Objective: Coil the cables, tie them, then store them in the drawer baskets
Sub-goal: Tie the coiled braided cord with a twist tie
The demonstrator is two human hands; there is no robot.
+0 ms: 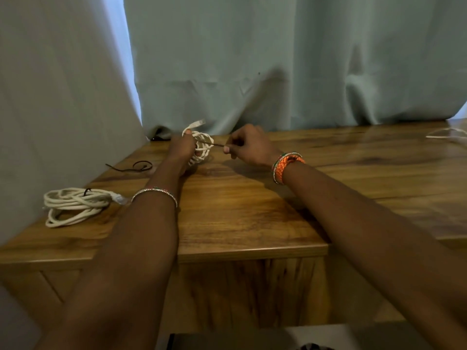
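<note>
A tied cable bundle [75,205] lay at the left of the table [252,215], a loose tie [136,166] behind it. A coiled cable [201,147] was gripped above the table by the left hand [182,150]. A dark tie [213,144] across it was pinched by the right hand [246,146].

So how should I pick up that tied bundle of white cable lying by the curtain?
Take the coiled cable across the middle, near the dark tie, where the loops are bunched together. Come down from above: it lies flat on the table, so a grip closing over the whole bunch probably keeps the loops from spilling. Avoid the plug end, which juts out loose.
</note>
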